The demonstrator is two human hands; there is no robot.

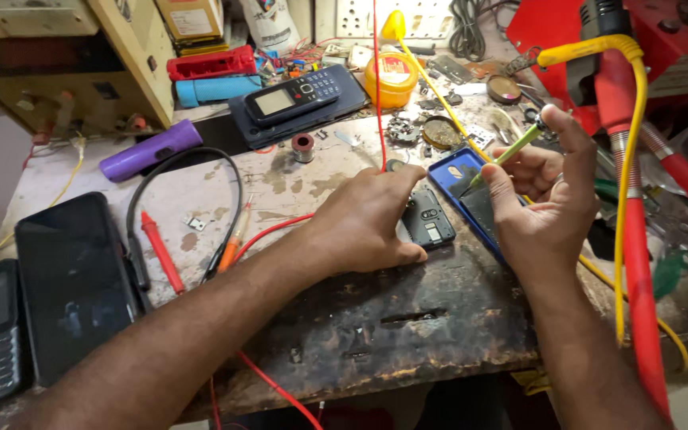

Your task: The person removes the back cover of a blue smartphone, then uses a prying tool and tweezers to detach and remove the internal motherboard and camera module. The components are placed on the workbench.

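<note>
Head view:

- The left hand [364, 219] is pressing flat, fingers curled, on a small dark phone body [427, 216] lying at the centre of the frame on the worn tabletop [407, 318]; it is pinning the piece down rather than lifting it.
- The right hand [547, 195] is pinching a thin green-handled tool [507, 155] between thumb and fingers, right of centre, with the tip slanting down toward a blue phone shell [455, 171] that is lying just beside the phone body.
- The phone body is showing a black back with a small pale label and an open camera area; the left fingers are hiding its left edge.
- Judgement: the phone body is looking light, rigid and fragile where opened; the outer edges are appearing the safest hold, away from exposed parts.
- Judgement: the tool is looking light and stiff, and is being held near mid-shaft.
- A red wire [378, 87] is running down from the top of the frame to the left hand.
- At lower left a black smartphone [73, 283] is lying face up; at upper centre a keypad phone [296, 94] is resting on a dark case.
- Red probes [160, 251] are lying left of centre.
</note>
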